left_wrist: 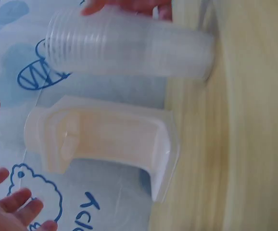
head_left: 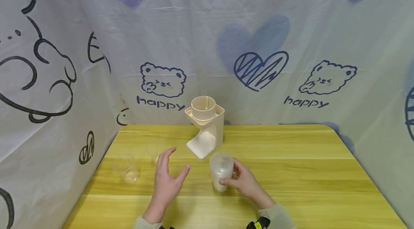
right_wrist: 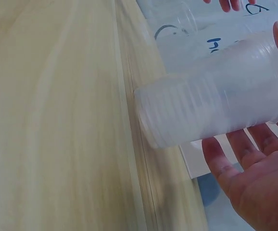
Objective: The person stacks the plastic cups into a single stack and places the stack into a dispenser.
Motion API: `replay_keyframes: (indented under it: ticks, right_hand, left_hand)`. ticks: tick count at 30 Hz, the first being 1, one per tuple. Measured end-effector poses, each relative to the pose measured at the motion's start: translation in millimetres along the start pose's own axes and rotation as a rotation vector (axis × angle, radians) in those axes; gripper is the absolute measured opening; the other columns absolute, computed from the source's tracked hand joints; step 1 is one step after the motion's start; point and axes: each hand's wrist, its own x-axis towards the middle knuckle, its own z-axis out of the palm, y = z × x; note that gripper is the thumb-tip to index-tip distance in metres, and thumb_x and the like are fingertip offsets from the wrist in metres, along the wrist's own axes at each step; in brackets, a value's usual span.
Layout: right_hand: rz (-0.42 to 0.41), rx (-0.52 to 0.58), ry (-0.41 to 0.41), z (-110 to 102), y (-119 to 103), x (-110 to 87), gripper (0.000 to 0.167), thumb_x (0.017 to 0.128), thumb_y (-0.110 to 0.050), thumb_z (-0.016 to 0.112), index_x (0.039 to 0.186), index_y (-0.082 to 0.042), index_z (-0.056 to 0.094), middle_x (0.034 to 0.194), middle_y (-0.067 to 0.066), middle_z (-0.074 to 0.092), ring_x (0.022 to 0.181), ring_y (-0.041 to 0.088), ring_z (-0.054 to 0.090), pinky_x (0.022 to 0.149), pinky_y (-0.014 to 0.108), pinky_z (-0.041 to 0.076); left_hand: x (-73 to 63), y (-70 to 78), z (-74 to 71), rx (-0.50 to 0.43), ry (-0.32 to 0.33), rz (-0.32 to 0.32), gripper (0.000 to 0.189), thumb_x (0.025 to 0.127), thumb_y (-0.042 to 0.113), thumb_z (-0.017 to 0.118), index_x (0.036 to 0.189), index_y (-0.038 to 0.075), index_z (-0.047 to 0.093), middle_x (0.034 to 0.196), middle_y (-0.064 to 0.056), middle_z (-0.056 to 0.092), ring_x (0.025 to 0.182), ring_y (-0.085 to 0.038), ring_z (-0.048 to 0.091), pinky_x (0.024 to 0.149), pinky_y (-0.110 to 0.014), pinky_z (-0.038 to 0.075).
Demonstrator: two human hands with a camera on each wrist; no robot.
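My right hand (head_left: 242,182) grips a stack of clear plastic cups (head_left: 221,171), thumb on one side and fingers on the other. Nested rims crowd one end of the stack (left_wrist: 124,45) in the left wrist view. The right wrist view has the fingers (right_wrist: 247,154) along its lower side. To the left of the stack, my left hand (head_left: 168,182) is raised with thumb and fingers spread and nothing between them. A cream cup dispenser (head_left: 207,128) stands upright behind both hands, with a round tube on top and a flat foot in front.
Left of my left hand, a loose clear cup (head_left: 124,166) is on the wooden table (head_left: 307,171). Another faint clear cup (head_left: 156,147) is behind that hand. A printed cloth (head_left: 207,42) hangs along the table's back and left side.
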Motion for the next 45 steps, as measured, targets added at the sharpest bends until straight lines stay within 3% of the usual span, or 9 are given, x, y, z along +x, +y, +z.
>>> replay_keyframes:
  ticks: [8, 17, 26, 30, 37, 45]
  right_hand:
    - [-0.002, -0.001, 0.016, 1, -1, -1.2, 0.078, 0.077, -0.007, 0.084, 0.143, 0.001, 0.042, 0.134, 0.020, 0.053, 0.122, 0.031, 0.051, 0.103, 0.040, 0.042]
    - [-0.009, 0.007, 0.013, 2, -2, -0.8, 0.076, 0.078, -0.007, 0.083, 0.142, 0.001, 0.043, 0.134, 0.020, 0.053, 0.121, 0.030, 0.052, 0.102, 0.039, 0.044]
    - [-0.008, -0.007, 0.015, 1, -3, -0.1, 0.075, 0.078, -0.008, 0.084, 0.141, 0.000, 0.045, 0.133, 0.019, 0.055, 0.120, 0.029, 0.053, 0.100, 0.038, 0.045]
    - [-0.008, -0.003, 0.012, 1, -3, -0.1, 0.074, 0.077, -0.008, 0.084, 0.140, 0.001, 0.045, 0.132, 0.019, 0.055, 0.119, 0.029, 0.054, 0.100, 0.036, 0.046]
    - [-0.023, 0.007, 0.004, 1, -1, 0.1, 0.074, 0.077, -0.007, 0.084, 0.140, 0.002, 0.045, 0.132, 0.020, 0.055, 0.119, 0.030, 0.054, 0.100, 0.035, 0.046]
    - [-0.012, 0.008, 0.011, 1, -3, -0.4, 0.074, 0.077, -0.007, 0.084, 0.140, 0.001, 0.045, 0.132, 0.019, 0.055, 0.120, 0.030, 0.054, 0.100, 0.036, 0.046]
  left_hand:
    - [16.0, -4.5, -13.5, 0.040, 0.023, -0.082, 0.076, 0.087, 0.024, 0.076, 0.147, 0.002, 0.034, 0.147, -0.019, 0.035, 0.135, -0.040, 0.034, 0.105, -0.065, 0.031]
    - [34.8, -28.0, -22.9, 0.164, 0.015, -0.120, 0.085, 0.086, 0.031, 0.077, 0.151, 0.005, 0.029, 0.153, -0.018, 0.027, 0.137, -0.040, 0.031, 0.106, -0.063, 0.034]
    - [54.3, -42.5, -29.6, 0.304, -0.028, -0.272, 0.104, 0.081, 0.049, 0.076, 0.155, 0.004, 0.019, 0.156, -0.027, 0.015, 0.141, -0.046, 0.018, 0.110, -0.065, 0.025]
    - [62.4, -48.0, -31.7, 0.339, -0.053, -0.327, 0.102, 0.084, 0.049, 0.074, 0.155, 0.003, 0.016, 0.155, -0.030, 0.012, 0.141, -0.049, 0.015, 0.110, -0.067, 0.022]
    - [68.7, -59.2, -32.4, 0.321, -0.099, -0.399, 0.099, 0.088, 0.042, 0.070, 0.157, 0.005, 0.009, 0.152, -0.034, 0.012, 0.135, -0.053, 0.022, 0.105, -0.068, 0.029]
    - [70.2, -68.3, -29.6, 0.310, -0.106, -0.420, 0.095, 0.090, 0.038, 0.069, 0.156, 0.002, 0.010, 0.147, -0.037, 0.021, 0.128, -0.053, 0.032, 0.102, -0.066, 0.035]
